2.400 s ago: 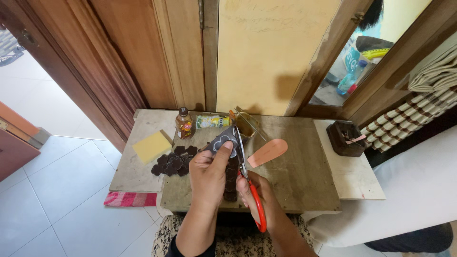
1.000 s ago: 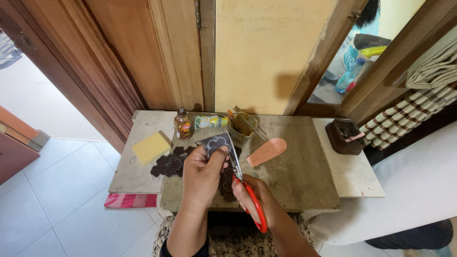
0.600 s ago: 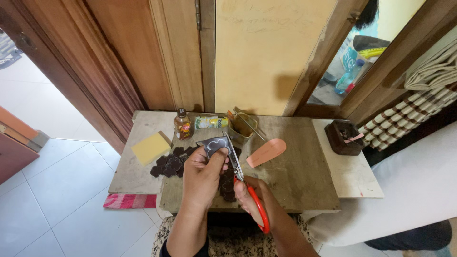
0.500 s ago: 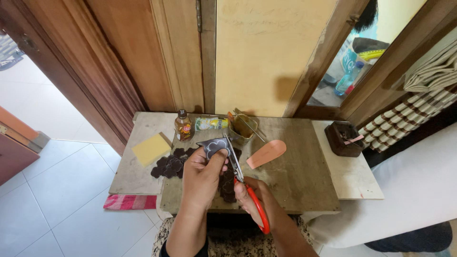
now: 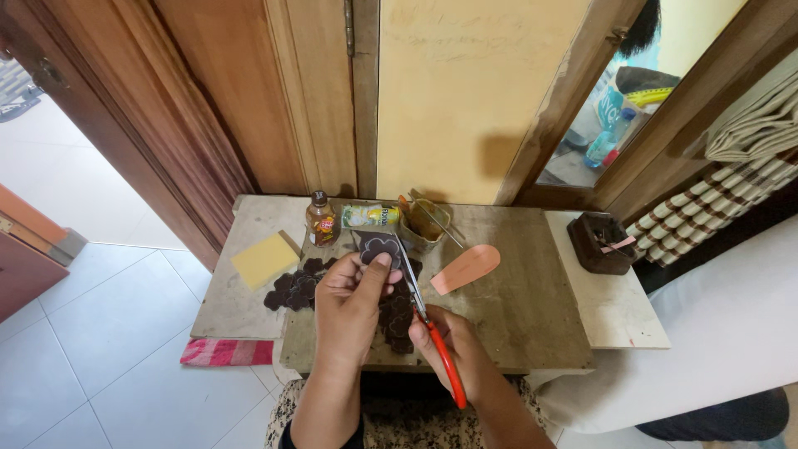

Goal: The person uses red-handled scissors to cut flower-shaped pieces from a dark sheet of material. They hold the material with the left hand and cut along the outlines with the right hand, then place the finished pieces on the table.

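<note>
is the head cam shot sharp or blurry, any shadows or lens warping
Head view: mostly sharp, with the left hand, right hand and scissors crisp; soft daylight, with a dim shadow on the yellow wall above the table; wide-angle warping bends the door frames outward near the edges.

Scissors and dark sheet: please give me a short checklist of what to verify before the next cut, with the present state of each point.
1. Left hand grips the dark sheet with the drawn flower outline: ok, thumb on top.
2. Right hand holds the red-handled scissors: ok, fingers in the handles.
3. Blades meet the sheet's right edge: ok.
4. Blades follow the outline exactly: cannot tell, too small.
5. Left fingers clear of the blades: cannot tell; the thumb sits close.
6. Room on the table for offcuts: ok; the cut dark flowers lie to the left, the pink paper shape to the right.
</note>
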`<state>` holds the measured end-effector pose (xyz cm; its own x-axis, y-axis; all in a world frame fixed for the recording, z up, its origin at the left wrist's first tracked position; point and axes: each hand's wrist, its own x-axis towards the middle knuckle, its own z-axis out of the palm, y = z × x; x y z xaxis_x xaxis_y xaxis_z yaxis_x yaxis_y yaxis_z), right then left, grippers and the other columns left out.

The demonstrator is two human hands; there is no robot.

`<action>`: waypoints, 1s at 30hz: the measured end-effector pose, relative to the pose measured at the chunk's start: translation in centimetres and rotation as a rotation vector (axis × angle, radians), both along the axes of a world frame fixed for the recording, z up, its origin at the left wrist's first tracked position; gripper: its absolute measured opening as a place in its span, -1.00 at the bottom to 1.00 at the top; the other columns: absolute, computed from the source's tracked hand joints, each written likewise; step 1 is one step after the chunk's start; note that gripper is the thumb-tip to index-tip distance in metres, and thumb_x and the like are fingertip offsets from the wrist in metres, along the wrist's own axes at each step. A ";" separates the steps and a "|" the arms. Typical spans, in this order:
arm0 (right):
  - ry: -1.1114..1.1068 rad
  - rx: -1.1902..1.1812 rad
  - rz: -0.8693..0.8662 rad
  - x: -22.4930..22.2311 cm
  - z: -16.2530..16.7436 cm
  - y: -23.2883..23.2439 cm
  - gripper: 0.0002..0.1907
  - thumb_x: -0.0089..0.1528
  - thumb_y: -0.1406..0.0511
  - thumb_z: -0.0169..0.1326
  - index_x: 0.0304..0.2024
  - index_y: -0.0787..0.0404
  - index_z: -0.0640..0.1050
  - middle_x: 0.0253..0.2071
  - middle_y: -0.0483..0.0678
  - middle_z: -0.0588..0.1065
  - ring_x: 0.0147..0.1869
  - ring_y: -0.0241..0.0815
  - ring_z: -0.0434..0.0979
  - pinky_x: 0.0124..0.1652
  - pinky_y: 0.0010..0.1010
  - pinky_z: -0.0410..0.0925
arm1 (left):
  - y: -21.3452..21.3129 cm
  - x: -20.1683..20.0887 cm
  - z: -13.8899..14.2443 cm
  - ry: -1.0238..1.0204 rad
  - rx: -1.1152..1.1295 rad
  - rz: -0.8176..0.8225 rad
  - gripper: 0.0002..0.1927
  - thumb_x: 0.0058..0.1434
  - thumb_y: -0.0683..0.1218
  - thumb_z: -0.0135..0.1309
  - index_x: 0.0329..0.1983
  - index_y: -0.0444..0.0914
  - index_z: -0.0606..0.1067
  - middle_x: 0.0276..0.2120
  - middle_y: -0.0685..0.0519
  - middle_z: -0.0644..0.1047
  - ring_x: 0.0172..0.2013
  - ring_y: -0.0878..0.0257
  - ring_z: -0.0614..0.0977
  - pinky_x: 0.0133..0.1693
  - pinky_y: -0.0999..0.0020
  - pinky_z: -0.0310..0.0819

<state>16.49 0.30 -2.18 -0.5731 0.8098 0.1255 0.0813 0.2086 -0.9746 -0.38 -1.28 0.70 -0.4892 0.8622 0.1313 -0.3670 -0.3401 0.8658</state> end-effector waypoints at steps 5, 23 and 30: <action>0.013 0.000 0.072 0.3 0.3 -0.1 -0.66 0.35 0.09 0.06 -0.21 0.26 0.46 -0.40 -0.19 0.36 -0.31 -0.37 0.31 -0.29 -0.46 0.29 | 0.1 0.0 -0.2 -0.013 0.044 -0.009 -0.93 0.31 -0.24 0.16 -0.27 -0.39 0.58 -0.41 0.10 0.59 -0.40 0.40 0.59 -0.25 0.49 0.56; -0.033 -0.078 0.038 0.7 0.1 0.2 -0.57 0.34 -0.01 0.02 -0.30 0.22 0.46 -0.54 -0.24 0.23 -0.45 -0.38 0.16 -0.45 -0.46 0.13 | -0.7 0.4 1.0 0.164 -0.036 0.056 -0.88 0.28 -0.20 0.18 -0.29 -0.39 0.61 -0.46 0.11 0.61 -0.43 0.45 0.60 -0.32 0.54 0.50; -0.026 -0.045 0.033 0.7 0.0 0.4 -0.56 0.30 -0.02 0.09 -0.29 0.24 0.46 -0.49 -0.22 0.30 -0.39 -0.38 0.23 -0.39 -0.47 0.21 | -0.6 0.2 0.9 0.151 -0.051 0.023 -0.89 0.27 -0.20 0.18 -0.31 -0.38 0.61 -0.46 0.12 0.61 -0.44 0.45 0.60 -0.33 0.52 0.53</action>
